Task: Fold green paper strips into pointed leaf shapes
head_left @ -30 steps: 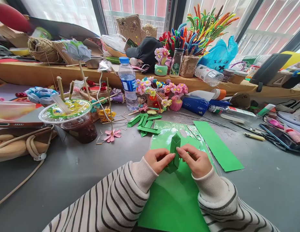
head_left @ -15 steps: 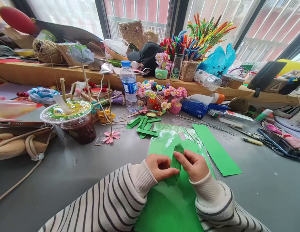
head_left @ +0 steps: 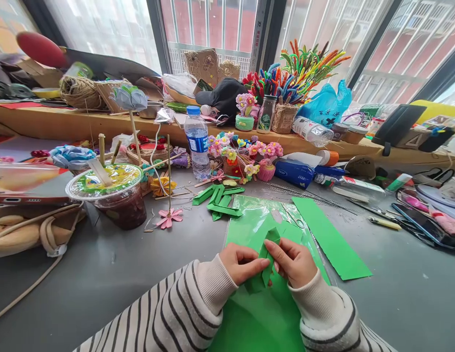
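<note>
Between my hands is a folded strip of green paper (head_left: 265,254), held above green sheets in a clear sleeve (head_left: 257,318). My left hand (head_left: 242,264) pinches its left side, with the thumb lying along the fold. On the upper right edge, my right hand (head_left: 294,260) grips the paper between thumb and fingers. Some fingertips are hidden behind the paper. Just beyond, scissors (head_left: 295,218) rest on the sleeve. Several folded green paper pieces (head_left: 220,199) lie in a pile past its far left corner. A flat green paper strip (head_left: 330,239) lies to the right.
On the left stands a plastic cup with a dark drink (head_left: 119,205), near a pink paper flower (head_left: 169,218) on an upright stick. A water bottle (head_left: 197,146) is farther back. Thin wires (head_left: 311,194) and a phone (head_left: 420,222) lie to the right. A cluttered wooden ledge (head_left: 165,128) runs behind.
The camera view has tilted up slightly, so the scene sits lower. The folded paper has opened somewhat between my hands, with fingertips now showing behind it. Both hands still hold it.
</note>
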The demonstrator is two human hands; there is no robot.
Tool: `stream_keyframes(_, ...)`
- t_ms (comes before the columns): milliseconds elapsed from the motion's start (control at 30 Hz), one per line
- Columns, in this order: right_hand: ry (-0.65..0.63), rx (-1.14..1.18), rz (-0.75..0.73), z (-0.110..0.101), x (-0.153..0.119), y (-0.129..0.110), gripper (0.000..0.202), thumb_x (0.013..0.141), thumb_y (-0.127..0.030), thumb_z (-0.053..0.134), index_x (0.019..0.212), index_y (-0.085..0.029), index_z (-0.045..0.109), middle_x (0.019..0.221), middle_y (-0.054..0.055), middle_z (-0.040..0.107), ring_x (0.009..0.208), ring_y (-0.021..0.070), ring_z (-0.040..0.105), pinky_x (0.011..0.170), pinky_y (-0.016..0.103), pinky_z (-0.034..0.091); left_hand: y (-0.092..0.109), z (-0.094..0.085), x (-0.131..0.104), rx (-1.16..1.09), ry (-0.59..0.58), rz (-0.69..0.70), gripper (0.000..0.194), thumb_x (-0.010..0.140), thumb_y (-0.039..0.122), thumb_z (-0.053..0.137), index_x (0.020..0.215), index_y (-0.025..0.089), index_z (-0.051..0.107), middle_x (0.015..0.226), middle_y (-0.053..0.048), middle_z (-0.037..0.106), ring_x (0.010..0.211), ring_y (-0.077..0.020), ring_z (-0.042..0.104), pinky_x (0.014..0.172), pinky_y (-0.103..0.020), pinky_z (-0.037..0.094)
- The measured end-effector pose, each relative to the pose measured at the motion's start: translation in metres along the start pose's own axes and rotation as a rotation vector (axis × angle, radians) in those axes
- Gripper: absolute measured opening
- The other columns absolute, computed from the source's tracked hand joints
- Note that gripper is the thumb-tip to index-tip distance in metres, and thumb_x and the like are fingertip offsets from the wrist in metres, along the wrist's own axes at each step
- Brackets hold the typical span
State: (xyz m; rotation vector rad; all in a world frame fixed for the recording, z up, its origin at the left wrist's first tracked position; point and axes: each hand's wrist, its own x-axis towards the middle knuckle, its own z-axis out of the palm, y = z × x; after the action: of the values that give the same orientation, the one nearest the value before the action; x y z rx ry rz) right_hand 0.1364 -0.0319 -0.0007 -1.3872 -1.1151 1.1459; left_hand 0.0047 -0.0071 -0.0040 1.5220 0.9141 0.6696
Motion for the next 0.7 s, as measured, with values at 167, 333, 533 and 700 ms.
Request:
stream_keyframes(167, -0.128, 0.197, 0.046, -0.0011, -0.0001, -0.0015, 0.033, 0.058, -0.038, 0.059, 0.042, -0.015, 0.042, 0.032, -0.005, 0.047, 0.025, 0.0031, 0.035, 0.027, 0.016, 0.023, 0.0081, -0.0053, -0.001, -0.09, -0.05, -0.105, 0.037, 0.058, 0.041, 0.053, 0.037, 0.015, 0.037, 0.035, 0.007, 0.021, 0.036, -0.0037, 0.018, 0.035, -0.021, 0.012)
stream_keyframes(333, -0.232, 0.305, 0.104, -0.0042, 0.0013, -0.0015, 0.031, 0.054, -0.037, 0.062, 0.043, -0.014, 0.044, 0.034, -0.004, 0.049, 0.027, 0.0041, 0.04, 0.027, 0.016, 0.026, 0.0071, -0.0069, -0.001, -0.158, -0.054, -0.142, 0.035, 0.056, 0.042, 0.055, 0.039, 0.011, 0.049, 0.035, 0.004, 0.032, 0.036, -0.0046, 0.025, 0.036, -0.021, 0.018)
stream_keyframes(533, -0.21, 0.258, 0.08, -0.0039, 0.0015, -0.0003, 0.031, 0.055, -0.037, 0.062, 0.044, -0.014, 0.045, 0.034, -0.005, 0.048, 0.026, 0.0035, 0.039, 0.027, 0.016, 0.025, 0.007, -0.0075, -0.0008, -0.113, -0.059, -0.135, 0.039, 0.057, 0.041, 0.055, 0.035, 0.012, 0.042, 0.034, 0.007, 0.023, 0.036, -0.0035, 0.02, 0.036, -0.021, 0.012)
stream_keyframes(700, -0.17, 0.188, 0.049, -0.0028, 0.0017, -0.0011, 0.031, 0.055, -0.037, 0.061, 0.043, -0.015, 0.044, 0.032, -0.006, 0.046, 0.026, 0.0031, 0.036, 0.027, 0.016, 0.025, 0.0067, -0.008, 0.0005, -0.048, -0.055, -0.118, 0.044, 0.058, 0.043, 0.054, 0.033, 0.016, 0.029, 0.033, 0.008, 0.017, 0.035, -0.0029, 0.014, 0.037, -0.024, 0.008)
